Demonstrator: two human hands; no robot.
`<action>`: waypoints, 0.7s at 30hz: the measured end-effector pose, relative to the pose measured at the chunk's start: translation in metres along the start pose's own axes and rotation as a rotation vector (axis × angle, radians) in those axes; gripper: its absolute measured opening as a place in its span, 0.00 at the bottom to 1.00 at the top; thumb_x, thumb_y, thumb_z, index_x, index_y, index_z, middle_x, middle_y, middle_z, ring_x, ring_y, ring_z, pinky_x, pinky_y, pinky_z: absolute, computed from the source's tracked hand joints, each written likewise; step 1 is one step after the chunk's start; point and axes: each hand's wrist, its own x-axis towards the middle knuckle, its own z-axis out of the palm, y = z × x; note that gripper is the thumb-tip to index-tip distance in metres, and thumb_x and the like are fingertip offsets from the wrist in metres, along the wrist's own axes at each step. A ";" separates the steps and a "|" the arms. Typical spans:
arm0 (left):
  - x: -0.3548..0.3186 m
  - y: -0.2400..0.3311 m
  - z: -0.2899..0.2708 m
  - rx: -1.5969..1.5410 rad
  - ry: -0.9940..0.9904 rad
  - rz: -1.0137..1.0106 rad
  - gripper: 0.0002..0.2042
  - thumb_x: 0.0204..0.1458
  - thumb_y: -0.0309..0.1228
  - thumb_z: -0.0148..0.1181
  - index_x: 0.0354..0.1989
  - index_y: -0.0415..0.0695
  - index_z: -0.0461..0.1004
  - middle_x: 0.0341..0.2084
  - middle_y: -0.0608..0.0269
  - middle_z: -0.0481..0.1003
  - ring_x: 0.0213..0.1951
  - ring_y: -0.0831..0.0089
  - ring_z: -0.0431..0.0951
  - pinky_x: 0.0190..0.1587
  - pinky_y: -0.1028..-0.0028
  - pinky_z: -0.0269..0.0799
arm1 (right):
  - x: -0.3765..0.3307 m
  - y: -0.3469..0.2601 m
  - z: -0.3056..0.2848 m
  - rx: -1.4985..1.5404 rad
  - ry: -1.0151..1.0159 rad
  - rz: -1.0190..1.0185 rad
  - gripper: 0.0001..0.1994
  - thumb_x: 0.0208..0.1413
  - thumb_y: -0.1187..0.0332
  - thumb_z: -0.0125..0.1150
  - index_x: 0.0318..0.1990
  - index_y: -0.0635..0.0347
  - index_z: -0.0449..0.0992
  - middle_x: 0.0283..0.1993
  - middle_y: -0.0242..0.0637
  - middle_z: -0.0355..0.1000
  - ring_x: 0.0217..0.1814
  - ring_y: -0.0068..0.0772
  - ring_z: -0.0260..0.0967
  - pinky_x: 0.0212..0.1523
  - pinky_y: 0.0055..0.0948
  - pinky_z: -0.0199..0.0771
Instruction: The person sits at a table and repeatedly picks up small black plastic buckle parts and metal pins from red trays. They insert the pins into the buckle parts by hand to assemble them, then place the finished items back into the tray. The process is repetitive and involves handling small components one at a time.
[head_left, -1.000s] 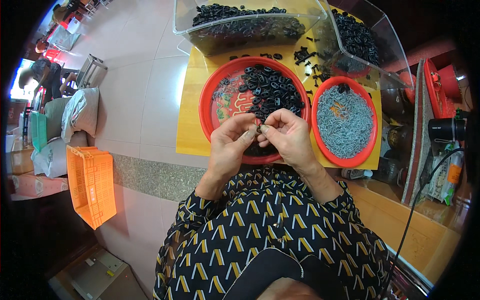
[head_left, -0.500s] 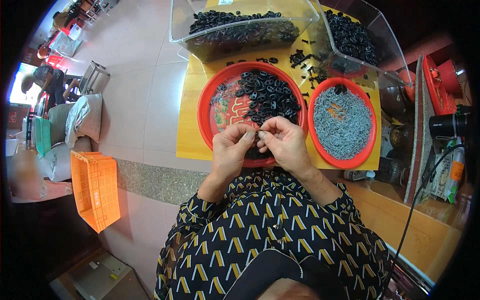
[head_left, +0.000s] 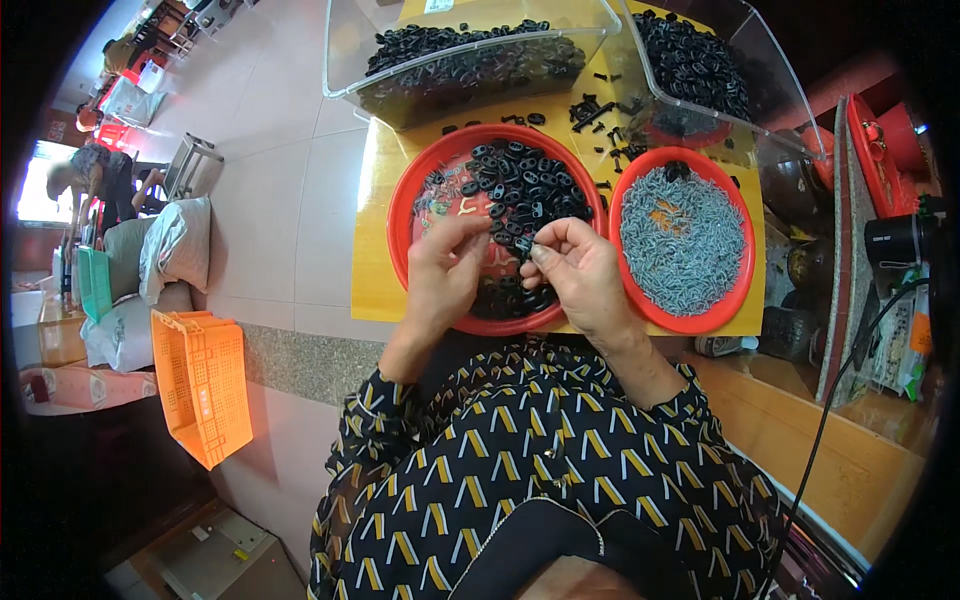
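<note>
My right hand [head_left: 582,278] pinches a small black plastic piece [head_left: 524,246] between thumb and fingertips, over the near part of a red round tray [head_left: 402,250]. To its left, my left hand [head_left: 445,275] hovers above the same tray, thumb and forefinger apart with nothing visible between them. Inside the tray, black oval two-hole pieces [head_left: 530,180] are heaped toward the right. Loose silver screws [head_left: 440,190] lie on the tray's left side. Close to my right hand stands a red oval tray [head_left: 742,285] full of grey screws [head_left: 685,255].
Two clear plastic bins [head_left: 480,58] [head_left: 735,125] of black parts stand at the back of the yellow table [head_left: 375,270]. Black bits [head_left: 590,112] lie scattered between them. An orange crate [head_left: 205,385] sits on the floor at left, near stuffed sacks [head_left: 178,245]. Another person [head_left: 100,180] bends over farther back.
My hands were together at the tray's near middle; now they are apart. My left hand has shifted left and up, its fingers spreading, while my right hand keeps the black piece.
</note>
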 end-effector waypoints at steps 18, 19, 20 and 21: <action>0.035 -0.028 -0.002 0.806 -0.319 0.463 0.16 0.30 0.25 0.61 0.33 0.40 0.69 0.27 0.54 0.67 0.33 0.56 0.68 0.36 0.64 0.63 | 0.000 0.002 -0.013 0.106 -0.058 0.132 0.04 0.52 0.75 0.48 0.35 0.66 0.65 0.29 0.33 0.65 0.28 0.20 0.66 0.28 0.17 0.69; 0.034 -0.031 -0.004 0.756 -0.302 0.450 0.15 0.30 0.23 0.59 0.32 0.39 0.68 0.27 0.54 0.67 0.33 0.56 0.68 0.36 0.64 0.64 | 0.000 0.002 -0.012 0.119 -0.068 0.144 0.04 0.52 0.76 0.47 0.35 0.66 0.65 0.30 0.33 0.65 0.29 0.21 0.66 0.28 0.18 0.70; 0.032 -0.033 -0.006 0.707 -0.285 0.436 0.14 0.31 0.21 0.57 0.32 0.39 0.68 0.27 0.53 0.67 0.34 0.55 0.68 0.37 0.64 0.64 | 0.000 0.001 -0.011 0.158 -0.082 0.150 0.04 0.52 0.75 0.47 0.35 0.66 0.65 0.31 0.34 0.65 0.29 0.21 0.67 0.29 0.18 0.70; 0.031 -0.033 -0.005 0.653 -0.273 0.424 0.13 0.32 0.19 0.56 0.31 0.38 0.67 0.27 0.53 0.67 0.34 0.54 0.67 0.37 0.64 0.64 | 0.000 0.002 -0.011 0.197 -0.088 0.156 0.04 0.52 0.75 0.47 0.35 0.66 0.65 0.31 0.34 0.65 0.30 0.22 0.67 0.29 0.19 0.71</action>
